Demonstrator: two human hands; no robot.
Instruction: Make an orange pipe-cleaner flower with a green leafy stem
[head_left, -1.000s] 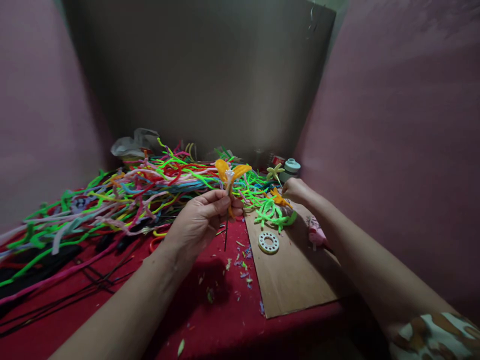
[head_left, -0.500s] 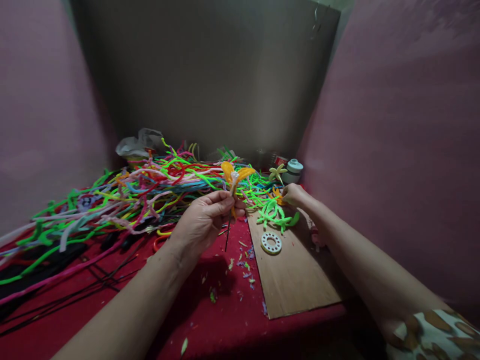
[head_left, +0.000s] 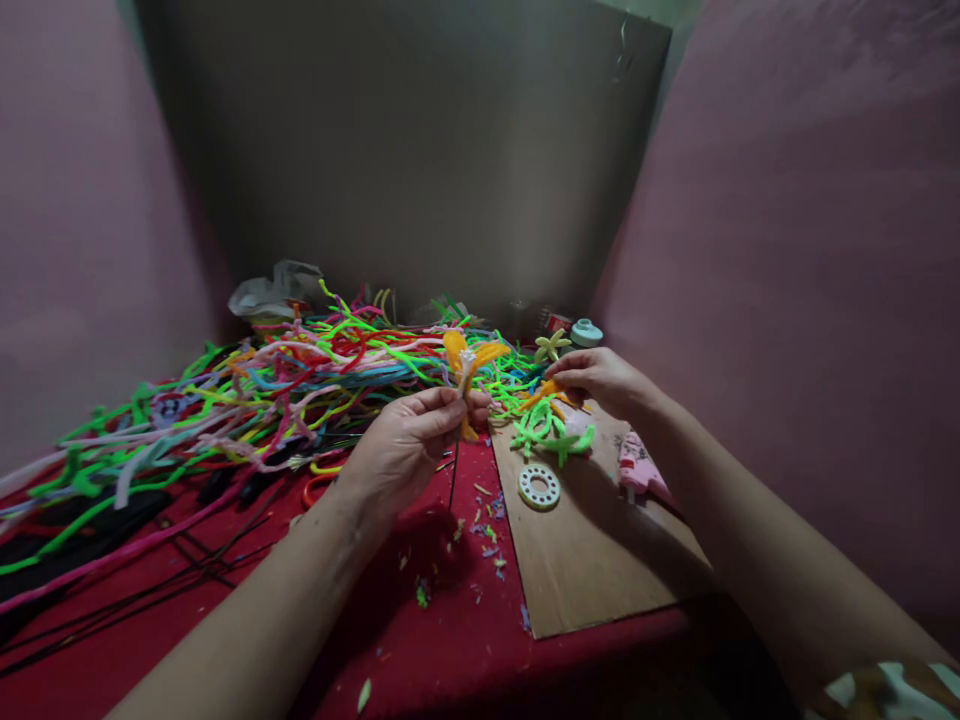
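Observation:
My left hand (head_left: 412, 440) pinches the stem of an orange pipe-cleaner flower (head_left: 491, 353) with pale stamens at its centre. Its thin dark stem wire points down below my fingers. Over the far end of a wooden board (head_left: 592, 570), my right hand (head_left: 607, 382) has its thumb and fingers closed on an orange pipe-cleaner petal (head_left: 553, 388). Just below that hand lie bright green looped pipe-cleaner pieces (head_left: 536, 425). A pale yellow flower shape (head_left: 551, 345) stands behind the right fingertips.
Many coloured pipe cleaners (head_left: 360, 350) heap across the left and back of the red cloth (head_left: 420, 650). A white ring with holes (head_left: 539, 487) and a pink glue gun (head_left: 637, 465) lie on the board. A pale-lidded jar (head_left: 586, 333) stands behind. Dark wires (head_left: 150, 580) lie left.
My right hand has shifted slightly, its fingers now reaching further over the orange petals, and the pink glue gun has come into fuller view. My left hand still holds the flower in nearly the same place.

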